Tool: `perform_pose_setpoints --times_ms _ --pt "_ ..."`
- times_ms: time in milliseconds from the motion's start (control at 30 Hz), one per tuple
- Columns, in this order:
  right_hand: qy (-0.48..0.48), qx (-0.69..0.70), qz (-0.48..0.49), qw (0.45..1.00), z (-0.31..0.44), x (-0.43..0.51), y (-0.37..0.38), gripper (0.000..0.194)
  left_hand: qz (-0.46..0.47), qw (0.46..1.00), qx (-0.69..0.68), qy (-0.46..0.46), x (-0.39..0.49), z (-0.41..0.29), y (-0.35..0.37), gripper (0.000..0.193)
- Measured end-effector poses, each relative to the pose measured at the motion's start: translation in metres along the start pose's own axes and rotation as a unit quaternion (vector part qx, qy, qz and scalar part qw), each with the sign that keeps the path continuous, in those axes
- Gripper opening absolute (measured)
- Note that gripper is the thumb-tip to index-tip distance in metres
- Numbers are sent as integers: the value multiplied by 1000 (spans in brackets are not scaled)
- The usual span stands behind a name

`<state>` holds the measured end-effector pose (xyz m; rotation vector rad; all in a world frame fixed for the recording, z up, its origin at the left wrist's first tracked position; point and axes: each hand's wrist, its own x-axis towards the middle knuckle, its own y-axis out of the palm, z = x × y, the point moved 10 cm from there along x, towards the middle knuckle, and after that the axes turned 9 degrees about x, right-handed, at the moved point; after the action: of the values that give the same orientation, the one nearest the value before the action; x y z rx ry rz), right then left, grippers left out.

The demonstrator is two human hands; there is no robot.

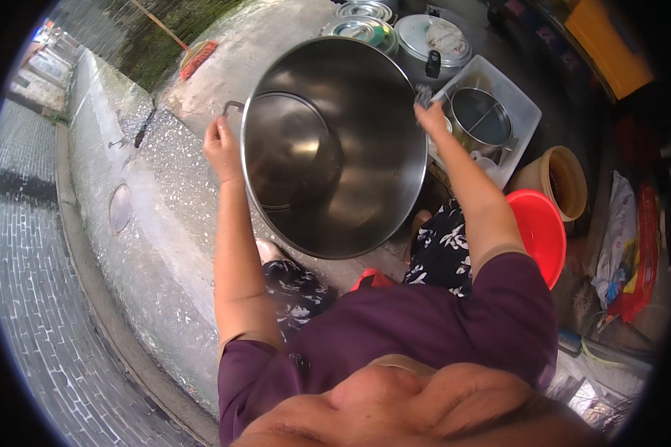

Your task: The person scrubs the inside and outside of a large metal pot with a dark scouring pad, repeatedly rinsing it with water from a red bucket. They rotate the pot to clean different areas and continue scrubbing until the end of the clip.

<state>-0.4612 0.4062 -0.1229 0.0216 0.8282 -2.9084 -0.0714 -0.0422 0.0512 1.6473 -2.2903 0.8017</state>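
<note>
A large, deep stainless steel pot (pixel 369 167) stands tilted before me, its wide mouth turned towards me and its inside showing. On the left, my left hand (pixel 221 145) grips the metal loop handle (pixel 233 105) at the pot's side. At the opposite rim, my right hand (pixel 431 118) holds a grey steel wool scourer (pixel 423 96), slightly blurred. The pot's outside and base are hidden from view.
Lidded metal pots (pixel 358 31) stand beyond the big pot. At the right are a white plastic tub (pixel 528 109) holding a metal pot (pixel 483 117), a tan bucket (pixel 573 184) and a red basin (pixel 548 240). A broom (pixel 198 58) lies farther off on the concrete.
</note>
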Motion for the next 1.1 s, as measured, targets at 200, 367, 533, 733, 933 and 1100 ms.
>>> perform_pose_setpoints --times_ms 200,367,533,733,933,1100 --pt "109 78 93 987 -47 -187 60 64 32 997 -39 -55 6 13 7 25" --pt "-180 -26 -49 982 -17 -266 37 52 64 971 -176 -145 -12 3 18 13" --pt "-22 -107 -117 987 -54 -259 16 49 58 949 -247 -189 -24 3 5 10" --pt "181 134 -123 967 -53 -254 31 41 28 929 -283 -237 -11 19 -17 10" --pt "179 232 -75 953 -99 -264 90 39 18 954 -219 -206 -16 2 -35 7" --pt "196 163 15 967 -158 -275 195 55 89 993 -28 -78 -29 -48 -19 11"
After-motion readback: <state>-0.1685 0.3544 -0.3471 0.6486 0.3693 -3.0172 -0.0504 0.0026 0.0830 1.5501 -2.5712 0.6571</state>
